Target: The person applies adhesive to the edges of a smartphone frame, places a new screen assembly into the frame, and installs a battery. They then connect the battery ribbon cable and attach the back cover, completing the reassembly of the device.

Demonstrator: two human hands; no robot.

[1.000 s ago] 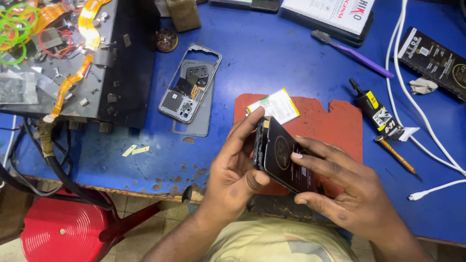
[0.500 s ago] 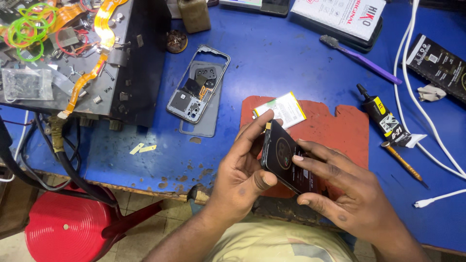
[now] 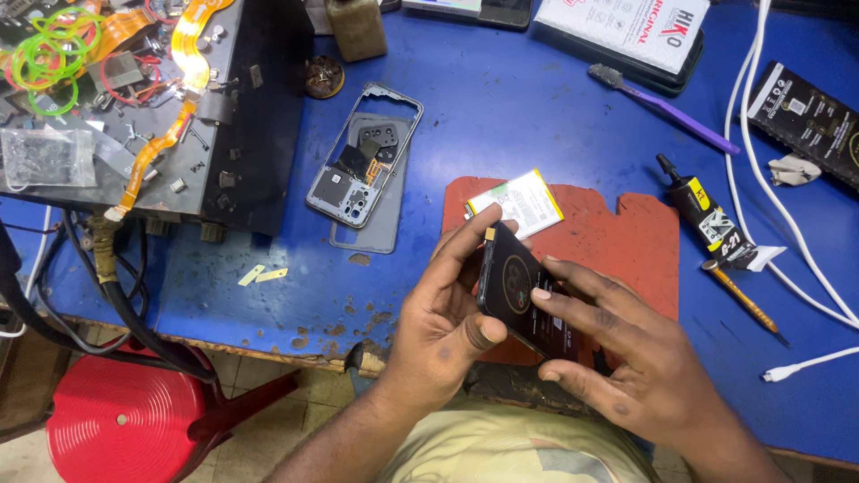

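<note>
My left hand (image 3: 443, 326) grips a dark opened phone (image 3: 519, 291) by its left edge, tilted up over the near edge of the blue table. My right hand (image 3: 626, 358) steadies the phone's right side, with fingertips pressing on its exposed inner face. Just behind the phone, a white and yellow battery (image 3: 517, 202) lies on a red-orange mat (image 3: 617, 237).
A grey phone frame with camera parts (image 3: 362, 170) lies on a back cover to the left. A black glue tube (image 3: 707, 219), purple brush (image 3: 662, 107), white cables (image 3: 787, 241) and boxes sit at right. A cluttered parts tray (image 3: 134, 98) is far left; a red stool (image 3: 121, 420) stands below.
My hands and the phone stay together over the mat; my right fingers have shifted slightly on the phone's face. The view has drifted a little.
</note>
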